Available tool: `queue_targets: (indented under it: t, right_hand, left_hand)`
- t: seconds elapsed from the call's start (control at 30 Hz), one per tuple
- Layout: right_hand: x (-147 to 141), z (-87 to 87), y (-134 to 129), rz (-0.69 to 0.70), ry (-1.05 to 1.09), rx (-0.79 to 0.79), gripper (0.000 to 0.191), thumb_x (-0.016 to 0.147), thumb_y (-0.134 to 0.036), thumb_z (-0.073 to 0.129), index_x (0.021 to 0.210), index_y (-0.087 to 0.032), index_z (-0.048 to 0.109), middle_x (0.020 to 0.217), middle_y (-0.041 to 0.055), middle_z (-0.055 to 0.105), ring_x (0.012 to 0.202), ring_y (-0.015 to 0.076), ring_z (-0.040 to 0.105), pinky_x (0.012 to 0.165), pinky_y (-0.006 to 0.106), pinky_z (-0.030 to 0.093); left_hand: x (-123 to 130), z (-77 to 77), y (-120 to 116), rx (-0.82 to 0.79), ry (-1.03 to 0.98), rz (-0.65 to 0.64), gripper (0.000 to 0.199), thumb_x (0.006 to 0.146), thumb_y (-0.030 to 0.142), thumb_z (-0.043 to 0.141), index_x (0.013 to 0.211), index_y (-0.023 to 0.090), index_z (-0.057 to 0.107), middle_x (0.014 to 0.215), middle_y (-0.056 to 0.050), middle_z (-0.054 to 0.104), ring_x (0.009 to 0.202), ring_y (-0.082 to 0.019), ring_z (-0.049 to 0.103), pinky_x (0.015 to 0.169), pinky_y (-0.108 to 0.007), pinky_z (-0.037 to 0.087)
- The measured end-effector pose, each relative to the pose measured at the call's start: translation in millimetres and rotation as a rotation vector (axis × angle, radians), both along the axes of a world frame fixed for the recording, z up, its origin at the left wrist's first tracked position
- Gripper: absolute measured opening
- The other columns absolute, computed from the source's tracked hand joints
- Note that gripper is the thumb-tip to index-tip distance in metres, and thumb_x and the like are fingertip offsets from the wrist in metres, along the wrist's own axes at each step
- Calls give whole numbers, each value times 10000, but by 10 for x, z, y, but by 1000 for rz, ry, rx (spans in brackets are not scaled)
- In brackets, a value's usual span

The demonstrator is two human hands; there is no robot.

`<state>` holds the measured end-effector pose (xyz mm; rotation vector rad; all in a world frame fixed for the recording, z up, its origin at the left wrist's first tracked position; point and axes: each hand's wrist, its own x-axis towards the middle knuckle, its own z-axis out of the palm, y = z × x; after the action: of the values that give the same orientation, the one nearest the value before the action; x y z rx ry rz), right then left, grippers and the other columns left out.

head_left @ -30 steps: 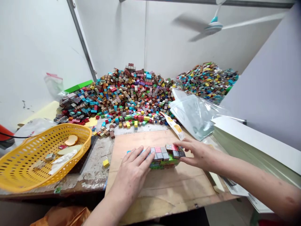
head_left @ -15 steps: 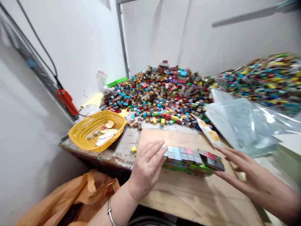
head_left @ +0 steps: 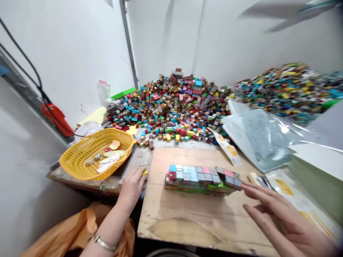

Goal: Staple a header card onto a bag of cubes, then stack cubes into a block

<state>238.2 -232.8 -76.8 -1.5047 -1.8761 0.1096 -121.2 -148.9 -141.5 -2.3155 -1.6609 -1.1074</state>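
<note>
Head view: my left hand (head_left: 132, 187) is at a yellow block (head_left: 145, 172) on the worktop (head_left: 138, 160), between the yellow basket (head_left: 71, 160) and the wooden board (head_left: 187, 208). Those fingers cover part of the block, so I cannot tell whether they grip it. My right hand (head_left: 286, 219) is open and holds nothing, thumb spread from the fingers, its fingertips just beside the right end of the row of printed blocks (head_left: 197, 178). That row lies on the board, its right-end blocks tilted. Behind the board rises a heap of small blocks (head_left: 171, 103); clear plastic bags (head_left: 261, 139) lie to its right.
</note>
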Motion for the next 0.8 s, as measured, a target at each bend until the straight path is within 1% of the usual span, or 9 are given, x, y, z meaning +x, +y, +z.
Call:
queue_targets:
  t: [0.07, 0.13, 0.23, 0.3, 0.4, 0.5, 0.6, 0.7, 0.8]
  right_hand:
    - [-144, 80, -67, 38, -1, -51, 356, 814, -400, 515, 1166, -351, 523, 1184, 55, 549, 915, 240, 605, 662, 335, 565]
    - [-345, 169, -112, 110, 50, -87, 352, 830, -333, 510, 1181, -349, 500, 1123, 52, 565, 845, 198, 619, 665, 292, 563]
    - [-667, 287, -131, 225, 203, -81, 394, 829, -255, 519, 1209, -338, 451, 1076, 46, 544, 719, 136, 605, 656, 256, 552]
    - [-809, 330, -129, 300, 268, -80, 340, 828, -213, 514, 1150, -317, 481, 1013, 40, 542, 689, 124, 588, 635, 246, 544]
    - [-853, 330, -147, 319, 309, -83, 235, 827, -174, 495, 1031, -288, 520, 921, 29, 549, 708, 135, 577, 625, 245, 532]
    - [-757, 279, -199, 314, 293, -120, 172, 824, -189, 498, 974, -270, 521, 861, 24, 564, 707, 147, 568, 609, 250, 517]
    - [-594, 239, -218, 261, 321, -196, 108, 849, -251, 471, 952, -250, 504, 818, 20, 577, 717, 152, 574, 634, 258, 506]
    - [-413, 269, -130, 143, 325, -220, 128, 857, -322, 473, 954, -242, 499, 814, 11, 599, 731, 151, 588, 658, 258, 498]
    - [-281, 331, 58, 28, 191, -146, 162, 851, -369, 475, 925, -236, 530, 807, 13, 613, 726, 164, 586, 647, 272, 482]
  left_hand:
    - [97, 151, -92, 59, -69, -18, 232, 856, 208, 496, 1074, 138, 535, 966, -98, 624, 889, -199, 595, 781, -360, 505]
    - [280, 340, -218, 134, -188, -89, 278, 822, 222, 567, 1092, 169, 520, 925, -57, 627, 804, -159, 604, 739, -299, 515]
    - [663, 582, -400, 157, -227, -406, 354, 802, 140, 588, 1135, 180, 474, 956, -46, 634, 879, -140, 599, 804, -266, 500]
    - [892, 658, -479, 131, -265, -607, 407, 803, 120, 586, 1175, 178, 429, 971, -52, 634, 906, -137, 589, 825, -265, 497]
    - [1071, 667, -527, 37, -303, -753, 433, 805, 87, 569, 1187, 183, 392, 985, -63, 626, 904, -137, 585, 808, -267, 505]
    - [1092, 689, -525, -63, -254, -823, 444, 815, 132, 576, 1202, 209, 373, 969, -50, 630, 872, -134, 594, 765, -249, 514]
    - [1095, 820, -459, -122, -144, -844, 449, 819, 271, 586, 1221, 209, 396, 1020, -55, 625, 924, -146, 587, 807, -255, 502]
    - [1163, 967, -293, -79, -10, -753, 459, 838, 280, 553, 1257, 174, 400, 1167, -94, 570, 1080, -176, 526, 923, -312, 451]
    - [1288, 1000, -86, -6, 191, -651, 577, 800, 255, 599, 1305, 114, 357, 1315, -160, 460, 1216, -243, 424, 989, -405, 394]
